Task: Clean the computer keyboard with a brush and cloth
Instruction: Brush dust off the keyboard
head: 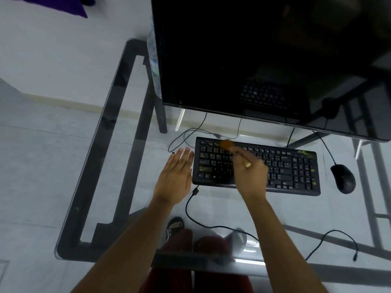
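A black keyboard [292, 168] lies on the glass desk [118, 115] below the monitor. My right hand [250, 176] grips a small wooden-handled brush [228, 144] whose orange bristles, blurred, sit over the upper left keys. The handle end sticks out above my knuckles. My left hand [176, 176] lies flat with straight fingers on the glass, against the keyboard's left edge. No cloth is in view.
A large dark monitor [264, 60] stands right behind the keyboard. A black mouse [343, 178] lies to the right. A loose USB cable [195, 190] runs from the keyboard's front left corner toward the desk's front edge. My legs and sandals show through the glass.
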